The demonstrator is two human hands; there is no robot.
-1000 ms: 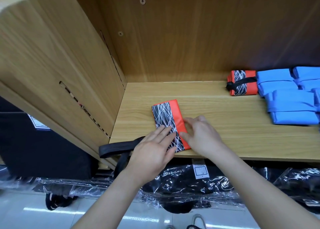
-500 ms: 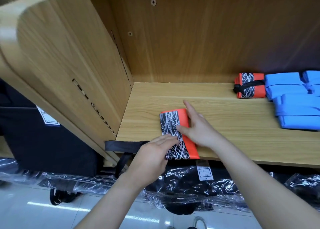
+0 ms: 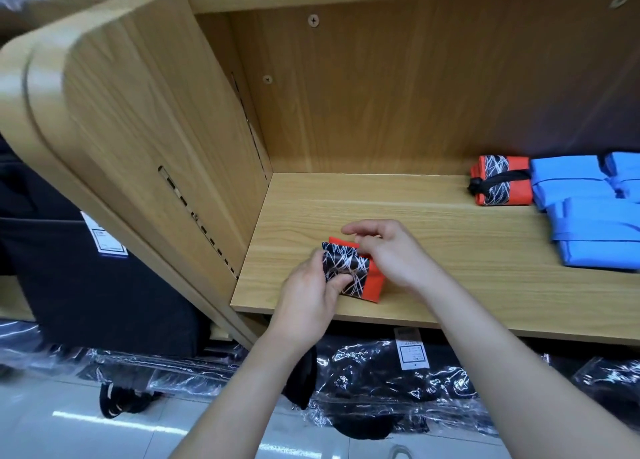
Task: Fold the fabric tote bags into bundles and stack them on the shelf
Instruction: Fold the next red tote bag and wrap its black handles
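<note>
Left hand (image 3: 308,295) pinches the near end of the half-folded orange fabric tote bag (image 3: 360,275), right hand (image 3: 391,254) curled on its far edge, at front-left of the wooden shelf (image 3: 450,250); tied orange bundle (image 3: 500,184) lies well apart rightward, nearer the right hand.

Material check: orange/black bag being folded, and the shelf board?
Orange-and-black line-print folded tote bag: likely thin synthetic fabric, slight sheen, creases softly. Light wood-grain shelf board: probably laminate over board, matte; uniform printed-looking grain.
</note>
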